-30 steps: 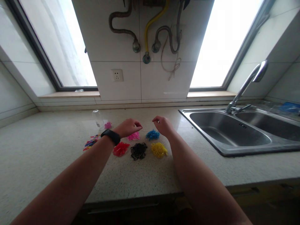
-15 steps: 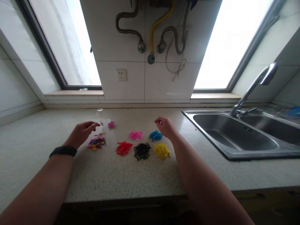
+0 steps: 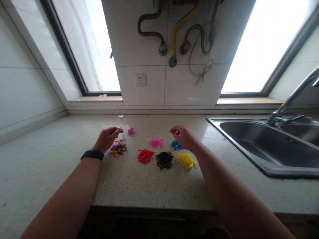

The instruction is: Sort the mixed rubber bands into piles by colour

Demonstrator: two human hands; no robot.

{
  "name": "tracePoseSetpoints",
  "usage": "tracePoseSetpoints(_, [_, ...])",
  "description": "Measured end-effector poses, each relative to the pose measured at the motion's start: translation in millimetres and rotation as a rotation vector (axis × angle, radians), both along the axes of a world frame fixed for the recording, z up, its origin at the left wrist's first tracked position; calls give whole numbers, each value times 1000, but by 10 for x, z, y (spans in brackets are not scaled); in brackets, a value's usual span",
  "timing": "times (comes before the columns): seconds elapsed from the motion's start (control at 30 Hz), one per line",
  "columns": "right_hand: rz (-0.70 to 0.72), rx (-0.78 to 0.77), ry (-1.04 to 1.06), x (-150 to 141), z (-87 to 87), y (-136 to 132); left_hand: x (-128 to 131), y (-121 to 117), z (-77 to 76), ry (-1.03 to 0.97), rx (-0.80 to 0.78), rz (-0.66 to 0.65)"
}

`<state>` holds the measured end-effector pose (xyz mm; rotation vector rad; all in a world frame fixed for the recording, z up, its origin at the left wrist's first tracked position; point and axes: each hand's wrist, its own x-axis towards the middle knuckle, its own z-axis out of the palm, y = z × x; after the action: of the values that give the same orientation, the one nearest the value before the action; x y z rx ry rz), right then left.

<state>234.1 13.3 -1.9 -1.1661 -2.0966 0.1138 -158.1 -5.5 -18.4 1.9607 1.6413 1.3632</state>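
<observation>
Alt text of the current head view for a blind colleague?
Left hand by a multicoloured pile, right hand by a blue pile; pink, red, black and yellow piles also lie on the pale counter, sink at right.

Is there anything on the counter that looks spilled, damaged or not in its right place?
Nothing looks clearly spilled or damaged. The one odd thing is the mixed-colour pile by the left hand: the pink pile, blue pile, red pile, black pile and yellow pile each show a single colour.
</observation>
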Motion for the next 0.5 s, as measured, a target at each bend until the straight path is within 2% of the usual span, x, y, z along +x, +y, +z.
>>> tracePoseSetpoints(0.17, [212,-17,-8,-418,139,-246,-13,81,-90,-37,0,-40])
tracePoseSetpoints(0.3, [428,16,-180,-853,253,-418,-22,127,-135,-75,15,-61])
tracePoseSetpoints(0.4, [517,-20,-309,-1142,253,-432,-31,128,-132,-106,43,-62])
tracePoseSetpoints(0.5, [545,-80,-438,-1365,194,-384,-33,126,-123,-157,50,-54])
